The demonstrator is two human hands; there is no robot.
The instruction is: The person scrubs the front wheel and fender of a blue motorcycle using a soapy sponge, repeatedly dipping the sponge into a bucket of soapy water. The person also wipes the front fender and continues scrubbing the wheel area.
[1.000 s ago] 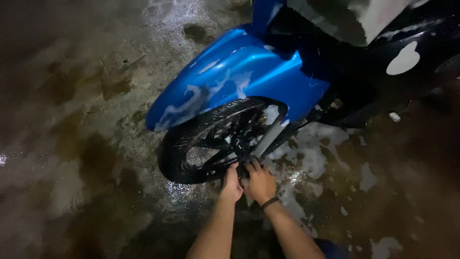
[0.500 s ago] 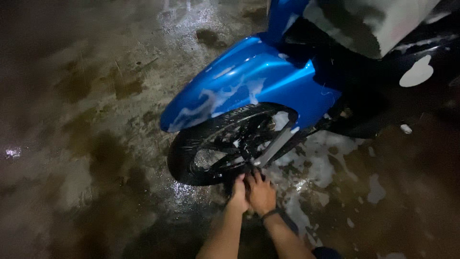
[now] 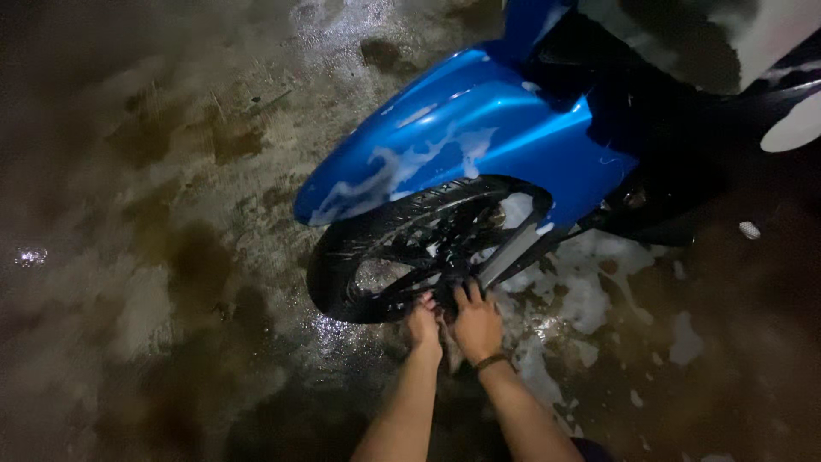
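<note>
Far left: wet concrete floor (image 3: 128, 257), dark stains and a small glint of light near the left edge. Centre: black front wheel (image 3: 402, 257) of a motorbike, tyre standing on the floor, spokes dark and wet, under a blue mudguard (image 3: 462, 137) streaked with white suds. At the near lower edge of the wheel, just right of its middle: left hand (image 3: 423, 325), fingers curled against the rim and spokes, touching, pressed on rather than wrapped round; whether something lies inside the grip, cannot tell. Just beside it, touching or nearly so: right hand (image 3: 475, 323), fingers spread and laid over the wheel's dark spokes, palm down, not closed, a dark band (image 3: 490, 363) on the wrist. Right of the hands: silver fork leg (image 3: 513, 252) slanting down to the wheel, patches of white foam (image 3: 581, 299) on the floor. Far right: dark bodywork (image 3: 684, 145) with a pale oval patch (image 3: 791, 127) at the edge; no readable labels or signs.
</note>
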